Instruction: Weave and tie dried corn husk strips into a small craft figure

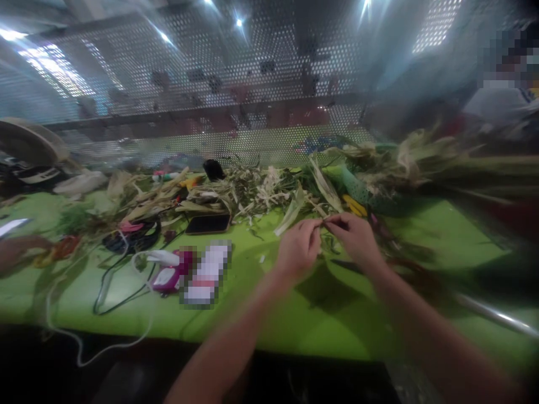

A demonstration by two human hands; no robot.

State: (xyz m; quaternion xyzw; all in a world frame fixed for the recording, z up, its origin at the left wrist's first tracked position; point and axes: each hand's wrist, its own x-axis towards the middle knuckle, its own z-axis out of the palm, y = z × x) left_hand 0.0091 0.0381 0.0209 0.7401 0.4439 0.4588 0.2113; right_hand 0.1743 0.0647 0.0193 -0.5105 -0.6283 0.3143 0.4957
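Two hands meet over a green worktop strewn with dry husks

In the head view, the left hand (300, 242) and the right hand (354, 234) come together above the green table (273, 328). Their fingertips are pinched close on a small dark bit (324, 222), which lies between the two hands and is too small and blurred to name. Just beyond the left hand, a pale husk leaf (291, 210) slants across the tabletop. Behind both hands stretches a heap of dry husks (267, 189), with a yellow object (354, 205) near the right hand and a green basket (357, 184) behind it.

To the left of the hands, a dark phone (208, 224) lies flat by the heap. Nearer the front edge are a pixelated rectangle (208, 274), a magenta device (173, 275) just beside it and a white cable (51, 306) looping over the edge. At the far left, another person's hand (20, 251) is near an orange and yellow object (59, 249). A perforated screen (252, 67) stands at the back, and a metal rod (497, 315) shows at right.
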